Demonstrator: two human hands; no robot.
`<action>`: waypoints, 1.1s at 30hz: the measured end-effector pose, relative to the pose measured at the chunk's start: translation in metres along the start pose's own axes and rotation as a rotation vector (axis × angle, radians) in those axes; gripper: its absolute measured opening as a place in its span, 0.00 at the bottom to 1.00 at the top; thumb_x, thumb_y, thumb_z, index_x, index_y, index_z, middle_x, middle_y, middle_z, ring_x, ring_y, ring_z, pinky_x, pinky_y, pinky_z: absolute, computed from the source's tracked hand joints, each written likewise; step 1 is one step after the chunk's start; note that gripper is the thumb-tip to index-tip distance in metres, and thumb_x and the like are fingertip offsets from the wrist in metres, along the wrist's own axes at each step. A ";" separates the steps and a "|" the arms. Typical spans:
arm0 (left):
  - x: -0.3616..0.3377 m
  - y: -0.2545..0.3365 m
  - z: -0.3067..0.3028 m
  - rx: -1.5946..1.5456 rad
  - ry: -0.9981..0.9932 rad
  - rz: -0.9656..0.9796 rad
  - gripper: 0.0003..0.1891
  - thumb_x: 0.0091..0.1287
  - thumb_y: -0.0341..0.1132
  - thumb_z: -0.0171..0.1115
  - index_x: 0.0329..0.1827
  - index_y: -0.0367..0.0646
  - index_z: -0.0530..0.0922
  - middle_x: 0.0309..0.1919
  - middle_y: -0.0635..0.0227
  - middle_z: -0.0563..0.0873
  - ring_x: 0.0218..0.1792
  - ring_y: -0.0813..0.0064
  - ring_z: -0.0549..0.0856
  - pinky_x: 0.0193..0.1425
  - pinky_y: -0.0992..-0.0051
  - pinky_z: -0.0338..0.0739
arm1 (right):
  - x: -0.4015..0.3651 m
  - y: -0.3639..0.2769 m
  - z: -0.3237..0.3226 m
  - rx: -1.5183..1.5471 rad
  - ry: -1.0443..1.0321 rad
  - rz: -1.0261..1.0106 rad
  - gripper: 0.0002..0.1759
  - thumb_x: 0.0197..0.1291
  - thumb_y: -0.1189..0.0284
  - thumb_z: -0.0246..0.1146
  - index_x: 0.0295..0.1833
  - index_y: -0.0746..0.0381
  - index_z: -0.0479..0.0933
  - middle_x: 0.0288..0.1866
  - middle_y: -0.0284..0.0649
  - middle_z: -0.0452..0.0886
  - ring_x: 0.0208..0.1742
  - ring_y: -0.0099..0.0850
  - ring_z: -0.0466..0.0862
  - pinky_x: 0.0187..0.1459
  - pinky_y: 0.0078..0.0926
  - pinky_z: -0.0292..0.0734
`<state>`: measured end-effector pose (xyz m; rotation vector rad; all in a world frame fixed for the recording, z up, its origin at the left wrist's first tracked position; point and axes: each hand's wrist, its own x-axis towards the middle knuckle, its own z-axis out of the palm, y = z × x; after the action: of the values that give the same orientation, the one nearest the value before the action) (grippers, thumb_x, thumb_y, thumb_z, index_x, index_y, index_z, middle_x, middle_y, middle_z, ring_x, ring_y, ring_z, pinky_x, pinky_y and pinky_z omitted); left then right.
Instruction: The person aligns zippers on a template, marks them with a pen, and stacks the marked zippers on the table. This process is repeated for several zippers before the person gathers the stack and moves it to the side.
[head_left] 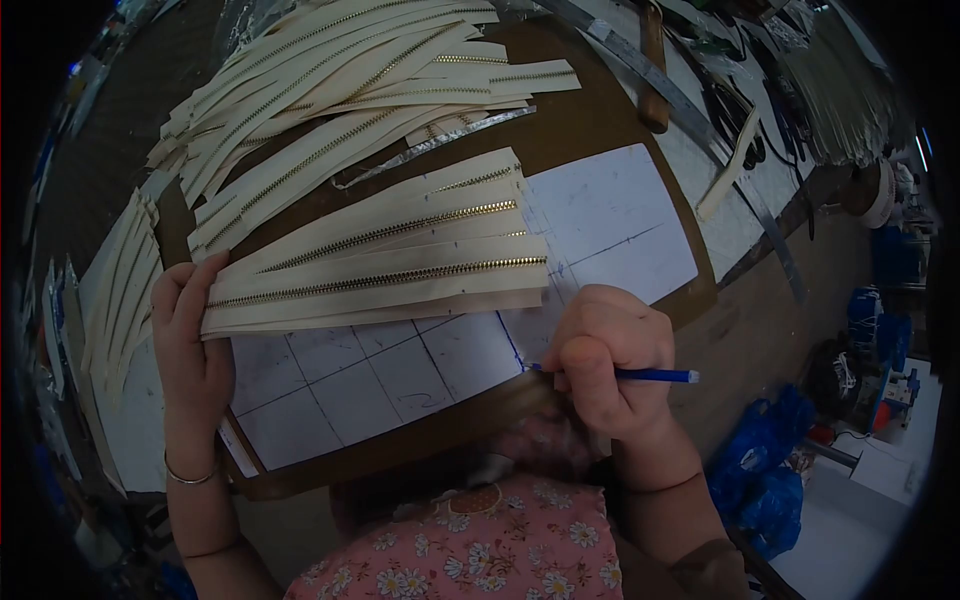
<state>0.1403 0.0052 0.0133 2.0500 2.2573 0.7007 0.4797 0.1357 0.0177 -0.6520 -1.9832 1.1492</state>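
Observation:
My right hand (608,360) grips a blue pen (655,376), its tip on a white sheet ruled with pen lines (400,375) that lies on a brown board (590,130). My left hand (188,345) presses on the left end of a fanned stack of cream zipper strips with gold teeth (400,255), thumb on top, holding the strips down over the sheet. A thin bangle circles my left wrist.
A larger heap of cream zippers (330,80) covers the board's far side. More strips (120,290) lie to the left. A metal ruler (700,130), a wooden strip (728,168) and tools sit at the right. Blue bags (765,480) lie on the floor.

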 end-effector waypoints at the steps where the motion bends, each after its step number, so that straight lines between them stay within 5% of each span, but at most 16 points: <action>1: 0.000 0.000 0.000 0.000 0.000 0.000 0.28 0.60 0.18 0.47 0.64 0.37 0.80 0.52 0.55 0.78 0.55 0.57 0.79 0.65 0.67 0.71 | 0.000 -0.001 0.000 0.009 0.011 0.007 0.17 0.65 0.70 0.69 0.26 0.65 0.75 0.21 0.40 0.68 0.21 0.38 0.69 0.24 0.31 0.64; 11: -0.001 0.002 0.001 0.025 0.015 0.002 0.27 0.60 0.18 0.49 0.64 0.37 0.80 0.51 0.55 0.78 0.54 0.56 0.79 0.65 0.66 0.72 | -0.005 0.004 -0.005 0.085 0.044 0.018 0.20 0.71 0.67 0.63 0.24 0.64 0.76 0.19 0.37 0.70 0.21 0.33 0.73 0.26 0.28 0.67; 17: 0.003 0.006 -0.001 0.064 0.028 0.031 0.24 0.60 0.19 0.53 0.61 0.37 0.80 0.47 0.56 0.79 0.49 0.56 0.80 0.59 0.66 0.74 | -0.005 0.007 -0.008 0.510 0.220 0.117 0.21 0.79 0.62 0.53 0.32 0.65 0.75 0.30 0.39 0.77 0.26 0.24 0.76 0.28 0.21 0.71; 19: 0.005 0.010 -0.005 0.070 0.022 0.016 0.22 0.60 0.19 0.54 0.59 0.37 0.81 0.46 0.56 0.79 0.47 0.55 0.80 0.57 0.66 0.75 | 0.001 0.014 -0.016 0.349 0.335 -0.101 0.21 0.80 0.63 0.51 0.35 0.66 0.72 0.34 0.41 0.76 0.28 0.23 0.75 0.30 0.20 0.72; 22: 0.013 0.015 -0.015 0.106 -0.022 -0.045 0.18 0.61 0.20 0.57 0.55 0.37 0.81 0.46 0.57 0.81 0.46 0.55 0.82 0.55 0.64 0.76 | 0.007 0.029 -0.018 0.103 0.428 -0.123 0.22 0.80 0.62 0.50 0.33 0.66 0.71 0.33 0.41 0.75 0.28 0.23 0.74 0.30 0.20 0.72; 30: 0.068 0.017 -0.099 0.574 0.227 0.285 0.14 0.65 0.28 0.65 0.53 0.42 0.81 0.54 0.59 0.82 0.55 0.59 0.84 0.59 0.61 0.78 | 0.002 0.041 -0.016 0.134 0.472 -0.096 0.21 0.80 0.63 0.50 0.33 0.65 0.70 0.33 0.39 0.74 0.29 0.24 0.75 0.30 0.20 0.72; 33: 0.061 -0.031 -0.149 0.619 0.287 0.237 0.14 0.66 0.27 0.64 0.55 0.43 0.81 0.58 0.59 0.82 0.59 0.61 0.83 0.62 0.61 0.77 | 0.001 0.042 -0.017 0.148 0.481 -0.094 0.20 0.80 0.64 0.51 0.34 0.65 0.71 0.32 0.39 0.75 0.29 0.23 0.75 0.30 0.20 0.72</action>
<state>0.0576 0.0147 0.1543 2.6695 2.6730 0.3358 0.4951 0.1649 -0.0136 -0.6767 -1.4921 0.9628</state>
